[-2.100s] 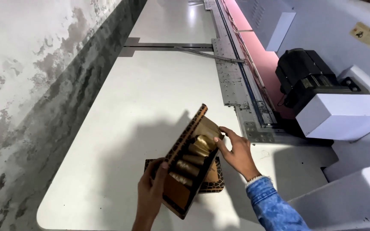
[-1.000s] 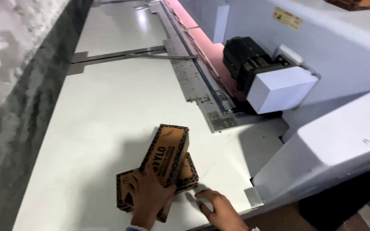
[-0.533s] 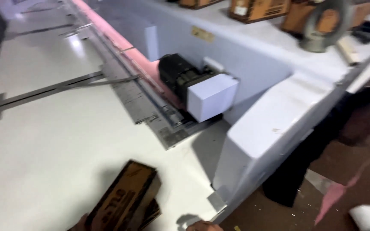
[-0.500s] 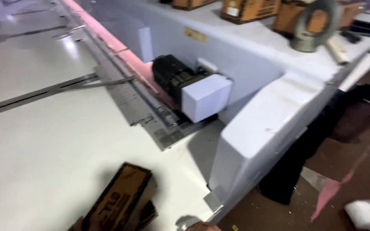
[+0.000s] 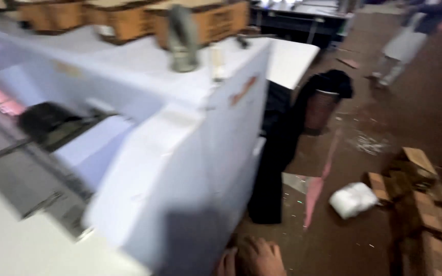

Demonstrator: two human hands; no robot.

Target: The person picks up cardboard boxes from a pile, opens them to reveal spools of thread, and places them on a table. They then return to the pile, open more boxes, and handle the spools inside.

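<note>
White machine housing [image 5: 180, 168] beside littered brown floor [image 5: 354, 230]; one hand [image 5: 254, 258] low, fingers' grip unclear.

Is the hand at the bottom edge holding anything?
Cannot tell: only the blurred knuckles of the hand show beside the white machine.

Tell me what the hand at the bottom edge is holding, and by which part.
Cannot be told. Only the blurred knuckles of one hand show, beside the big white machine housing; no held object is visible.

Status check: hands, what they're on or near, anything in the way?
One hand at bottom edge, side unclear, nothing visibly held. Nearest: white machine housing. Brown boxes and white bundle on floor. View blurred.
</note>
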